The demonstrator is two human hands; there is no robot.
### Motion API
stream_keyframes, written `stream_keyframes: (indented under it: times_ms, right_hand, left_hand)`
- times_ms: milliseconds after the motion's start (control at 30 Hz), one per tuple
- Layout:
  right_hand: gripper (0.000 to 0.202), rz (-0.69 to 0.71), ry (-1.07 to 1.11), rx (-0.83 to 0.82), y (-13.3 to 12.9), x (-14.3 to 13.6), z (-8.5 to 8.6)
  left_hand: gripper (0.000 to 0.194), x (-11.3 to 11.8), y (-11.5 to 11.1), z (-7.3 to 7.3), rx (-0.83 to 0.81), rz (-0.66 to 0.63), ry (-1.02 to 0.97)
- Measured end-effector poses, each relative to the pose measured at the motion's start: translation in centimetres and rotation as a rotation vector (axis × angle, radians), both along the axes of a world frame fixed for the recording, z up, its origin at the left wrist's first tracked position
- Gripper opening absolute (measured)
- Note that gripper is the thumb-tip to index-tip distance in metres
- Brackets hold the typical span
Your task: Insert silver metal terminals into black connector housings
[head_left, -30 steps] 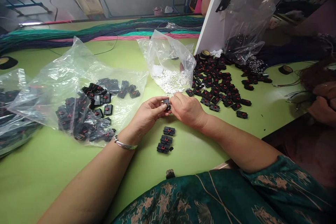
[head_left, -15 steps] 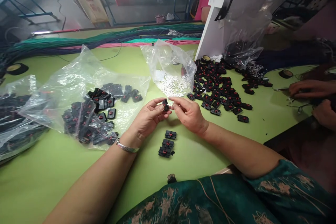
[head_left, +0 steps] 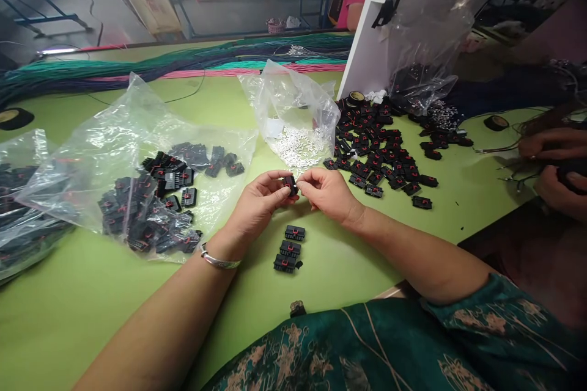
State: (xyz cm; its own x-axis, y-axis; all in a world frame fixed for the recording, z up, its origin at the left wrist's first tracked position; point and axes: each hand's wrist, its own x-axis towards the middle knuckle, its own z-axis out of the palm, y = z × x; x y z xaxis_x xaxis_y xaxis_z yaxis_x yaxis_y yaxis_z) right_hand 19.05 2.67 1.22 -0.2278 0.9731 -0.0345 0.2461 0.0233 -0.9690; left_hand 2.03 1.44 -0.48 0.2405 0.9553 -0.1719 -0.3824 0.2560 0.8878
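Note:
My left hand [head_left: 262, 197] holds a black connector [head_left: 289, 184] between thumb and fingers, over the green table. At the connector's right side, my right hand [head_left: 331, 194] pinches with thumb and index finger; anything between those fingertips is too small to make out. Below my hands, three black connectors with red clips [head_left: 290, 248] lie in a column. Just beyond the hands is an open clear bag [head_left: 293, 101] with small white pieces [head_left: 298, 145] spilling at its mouth.
Black connectors fill a clear bag [head_left: 110, 128] at left, with another bag at the far left edge. A pile of connectors [head_left: 380, 153] lies right, beside an upright white panel [head_left: 367, 36]. Wire bundles [head_left: 183, 61] cross the back. Another person's hands [head_left: 554, 153] handle wires at far right.
My right hand's fingers have come together against the connector's right side. The view has shifted slightly, so the table items sit a little further left and higher.

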Motion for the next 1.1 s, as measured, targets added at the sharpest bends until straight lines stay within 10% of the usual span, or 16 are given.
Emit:
stream_keyframes:
  times_ms: [400,633,1100]
  right_hand:
    - [0.012,-0.036,-0.352,0.291,-0.2,-0.7,-0.7]
    - [0.014,-0.093,-0.144,0.225,2.0,1.1,-0.3]
    - [0.023,0.238,-1.043,0.511,1.9,-0.1,-0.8]
  left_hand:
    - [0.035,0.6,-0.3,0.0,0.057,0.081,0.143]
    - [0.04,0.1,0.4,0.4,0.009,0.144,-0.031]
    - [0.043,-0.2,0.9,0.2,0.007,0.235,-0.035]
